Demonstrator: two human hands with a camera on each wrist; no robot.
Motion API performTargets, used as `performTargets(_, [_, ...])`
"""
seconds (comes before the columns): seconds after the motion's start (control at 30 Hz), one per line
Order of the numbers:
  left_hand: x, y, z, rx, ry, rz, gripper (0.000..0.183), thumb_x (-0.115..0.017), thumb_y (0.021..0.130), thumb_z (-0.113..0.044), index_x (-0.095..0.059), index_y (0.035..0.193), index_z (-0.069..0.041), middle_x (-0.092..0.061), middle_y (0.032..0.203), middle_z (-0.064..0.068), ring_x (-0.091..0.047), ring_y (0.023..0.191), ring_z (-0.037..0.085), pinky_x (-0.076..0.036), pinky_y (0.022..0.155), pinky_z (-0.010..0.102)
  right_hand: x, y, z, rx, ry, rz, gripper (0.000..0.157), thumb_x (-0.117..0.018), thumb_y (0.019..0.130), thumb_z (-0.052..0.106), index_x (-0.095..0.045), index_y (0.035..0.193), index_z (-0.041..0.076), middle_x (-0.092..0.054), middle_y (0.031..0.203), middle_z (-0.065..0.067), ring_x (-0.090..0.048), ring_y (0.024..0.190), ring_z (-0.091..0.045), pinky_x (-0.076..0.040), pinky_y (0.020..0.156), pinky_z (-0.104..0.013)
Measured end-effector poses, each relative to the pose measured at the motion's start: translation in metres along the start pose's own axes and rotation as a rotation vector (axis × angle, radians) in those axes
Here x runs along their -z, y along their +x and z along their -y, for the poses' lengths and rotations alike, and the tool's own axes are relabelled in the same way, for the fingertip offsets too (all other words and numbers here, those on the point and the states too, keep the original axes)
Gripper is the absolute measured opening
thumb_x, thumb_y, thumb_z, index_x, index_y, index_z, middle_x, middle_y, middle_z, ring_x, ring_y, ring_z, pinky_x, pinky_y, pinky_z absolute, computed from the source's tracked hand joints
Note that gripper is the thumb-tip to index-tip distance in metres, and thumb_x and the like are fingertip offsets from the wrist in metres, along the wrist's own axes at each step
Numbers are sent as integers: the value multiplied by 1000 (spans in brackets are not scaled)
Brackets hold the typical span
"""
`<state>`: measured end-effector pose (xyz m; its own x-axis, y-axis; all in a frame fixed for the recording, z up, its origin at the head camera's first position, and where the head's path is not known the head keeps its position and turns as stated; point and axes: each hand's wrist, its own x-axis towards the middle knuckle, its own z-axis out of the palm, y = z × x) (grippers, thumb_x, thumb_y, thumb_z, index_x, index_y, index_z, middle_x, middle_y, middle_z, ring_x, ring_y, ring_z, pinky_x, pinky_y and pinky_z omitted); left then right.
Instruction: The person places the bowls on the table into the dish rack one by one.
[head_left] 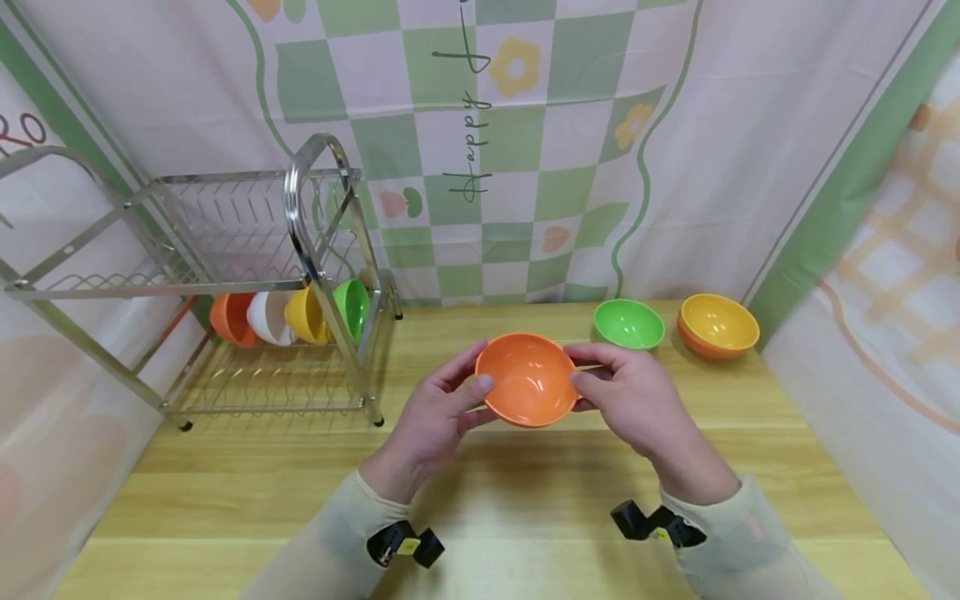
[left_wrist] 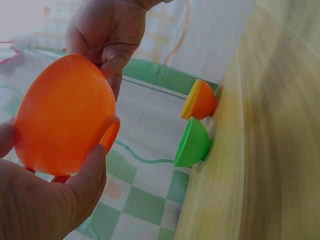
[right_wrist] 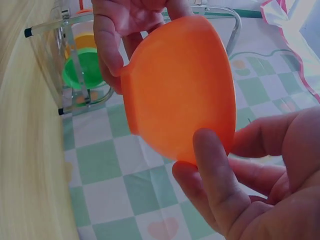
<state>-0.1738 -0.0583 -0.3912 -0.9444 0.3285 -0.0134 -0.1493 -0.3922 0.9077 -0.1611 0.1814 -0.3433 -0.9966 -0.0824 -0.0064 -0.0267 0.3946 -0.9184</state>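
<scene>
An orange bowl (head_left: pixel 527 381) is held up above the wooden table between both hands, its hollow side toward the head camera. My left hand (head_left: pixel 438 410) grips its left rim, thumb over the edge and fingers beneath. On the opposite rim my right hand (head_left: pixel 636 397) pinches the bowl in the same way. Both wrist views show the smooth outside of the orange bowl (left_wrist: pixel 67 115) and its foot ring. Behind the right hand sits a green bowl (head_left: pixel 628 323). Beside that one, a yellow bowl (head_left: pixel 720 322) is nested in another orange bowl (head_left: pixel 705 346).
At the left stands a two-tier metal dish rack (head_left: pixel 296 225). Its lower tier holds an orange bowl (head_left: pixel 234 318), a white bowl (head_left: pixel 267 317), a yellow bowl (head_left: pixel 303 315) and a green bowl (head_left: pixel 351 307) on edge. A checked curtain (head_left: pixel 517 150) hangs behind the table (head_left: pixel 525 517).
</scene>
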Motion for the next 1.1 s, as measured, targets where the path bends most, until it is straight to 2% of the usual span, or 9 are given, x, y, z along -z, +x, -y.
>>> performTargets(0.2, [4, -1, -3, 26, -38, -22, 53, -64, 98, -9, -48, 149, -13, -48, 139, 16, -58, 115, 34, -55, 89, 44, -1, 1, -2, 59, 77, 43, 37, -63, 99, 15, -61, 133, 2, -63, 128, -15, -70, 92, -25, -60, 76, -38])
performTargets(0.4, [10, -2, -5, 48, -70, -45, 55, -65, 98, -10, -48, 149, -14, -46, 140, 17, -59, 115, 35, -54, 90, 45, 0, 2, -6, 118, 60, 28, 42, -61, 102, 26, -59, 136, 1, -60, 132, -13, -65, 106, -28, -59, 79, -34])
performTargets(0.53, [19, -7, -8, 57, -89, -67, 52, -63, 99, -7, -49, 149, -13, -46, 139, 17, -59, 114, 35, -54, 90, 45, 2, 4, -9, 136, 44, 10, 47, -57, 103, 32, -56, 139, 2, -57, 138, -13, -60, 116, -29, -56, 87, -33])
performTargets(0.63, [28, -13, -12, 50, -87, -79, 52, -61, 99, -5, -48, 149, -13, -45, 139, 17, -59, 114, 35, -54, 91, 45, 4, 5, -11, 135, -17, -10, 53, -51, 105, 39, -51, 145, 6, -52, 144, -10, -56, 123, -29, -50, 98, -41])
performTargets(0.77, [44, -24, -20, 32, -51, -87, 52, -61, 100, -8, -47, 150, -14, -44, 142, 15, -57, 117, 35, -53, 93, 46, 7, 7, -13, 126, -124, -28, 62, -43, 104, 52, -40, 154, 15, -40, 155, -5, -42, 136, -30, -34, 110, -55])
performTargets(0.9, [59, -37, -30, 9, -27, -89, 54, -59, 101, -9, -42, 152, -12, -41, 144, 14, -55, 120, 34, -52, 95, 47, 9, 9, -15, 103, -160, -18, 64, -39, 103, 57, -32, 157, 24, -28, 160, -5, -28, 143, -35, -24, 112, -62])
performTargets(1.1, [80, -59, -45, -27, -9, -109, 55, -56, 103, -8, -37, 155, -12, -38, 145, 14, -57, 120, 30, -50, 96, 46, 9, 13, -20, 69, -210, -4, 68, -37, 101, 61, -24, 159, 29, -21, 163, -5, -18, 146, -38, -17, 113, -66])
